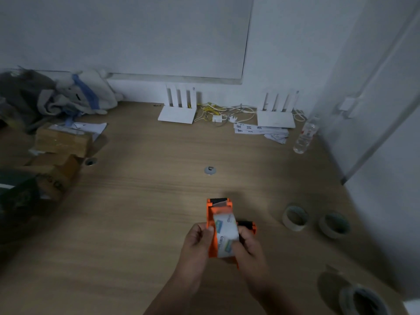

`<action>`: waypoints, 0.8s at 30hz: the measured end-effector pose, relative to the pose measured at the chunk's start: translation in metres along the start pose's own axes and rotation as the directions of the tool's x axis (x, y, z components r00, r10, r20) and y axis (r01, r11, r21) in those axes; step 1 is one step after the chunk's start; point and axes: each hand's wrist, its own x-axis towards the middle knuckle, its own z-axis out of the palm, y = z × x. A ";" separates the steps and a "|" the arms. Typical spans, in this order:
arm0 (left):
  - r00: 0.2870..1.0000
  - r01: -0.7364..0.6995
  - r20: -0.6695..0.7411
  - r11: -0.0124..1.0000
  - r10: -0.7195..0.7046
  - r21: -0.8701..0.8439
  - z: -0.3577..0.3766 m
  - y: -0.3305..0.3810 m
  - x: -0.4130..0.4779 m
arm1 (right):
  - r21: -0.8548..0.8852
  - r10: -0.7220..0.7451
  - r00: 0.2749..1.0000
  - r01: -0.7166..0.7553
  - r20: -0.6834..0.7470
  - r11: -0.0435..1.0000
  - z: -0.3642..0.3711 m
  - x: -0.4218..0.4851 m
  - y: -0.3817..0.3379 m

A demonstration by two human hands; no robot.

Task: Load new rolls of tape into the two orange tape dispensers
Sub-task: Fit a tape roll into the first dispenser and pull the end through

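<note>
An orange tape dispenser [214, 211] with a black roller at its far end is held above the wooden desk [141, 196], front centre. A roll of tape [225, 235] with a printed white wrapper sits in it. My left hand [196, 242] grips the dispenser's left side, thumb on the roll's edge. My right hand [247, 248] holds the right side of the roll and dispenser. A second orange piece with a black roller [247, 225] shows just behind my right hand. Two tape rolls [295, 216] [334, 225] lie flat to the right, a third [363, 301] at the lower right edge.
Cardboard boxes [62, 142] and a heap of cloth [56, 94] fill the left side. Two white routers [178, 108] [277, 112] with cables stand at the back wall, paper slips [254, 129] and a plastic bottle [305, 135] beside them. A round grommet [210, 170] sits mid-desk.
</note>
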 end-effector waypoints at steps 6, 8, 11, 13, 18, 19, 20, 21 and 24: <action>0.999 -0.016 0.040 0.998 0.014 0.059 0.004 -0.006 -0.003 | -0.116 -0.057 0.998 0.057 0.000 0.992 0.007 -0.004 0.005; 0.997 -0.019 0.081 0.997 0.014 0.070 0.006 -0.004 -0.007 | -0.129 -0.031 0.999 0.029 -0.008 0.991 0.008 -0.007 0.008; 0.993 -0.011 0.121 0.999 0.005 0.050 0.005 -0.005 -0.005 | -0.150 -0.023 1.000 0.020 -0.020 0.988 0.006 -0.008 0.012; 0.994 -0.009 0.112 0.999 0.003 0.048 0.004 -0.011 -0.001 | -0.285 -0.093 0.996 0.093 0.013 0.954 0.003 -0.010 0.016; 0.991 -0.055 0.124 0.997 0.048 0.054 0.009 -0.019 -0.001 | -0.351 -0.026 0.995 -0.011 -0.101 0.936 -0.004 0.013 0.008; 0.989 -0.070 0.136 0.995 0.060 0.071 0.009 -0.018 -0.002 | -0.247 0.033 0.992 -0.062 -0.120 0.967 -0.004 0.019 -0.005; 0.985 -0.075 0.163 0.993 0.060 0.087 0.007 -0.019 -0.002 | -0.223 0.012 0.988 -0.047 -0.156 0.974 -0.004 0.028 -0.013; 0.981 -0.076 0.187 0.991 0.055 0.109 0.006 -0.018 -0.004 | -0.125 0.150 0.973 -0.173 -0.173 0.977 -0.007 0.039 -0.019; 0.967 -0.136 0.237 0.973 0.090 0.184 0.004 -0.018 -0.010 | 0.069 0.423 0.904 -0.419 -0.060 0.905 -0.009 0.055 -0.039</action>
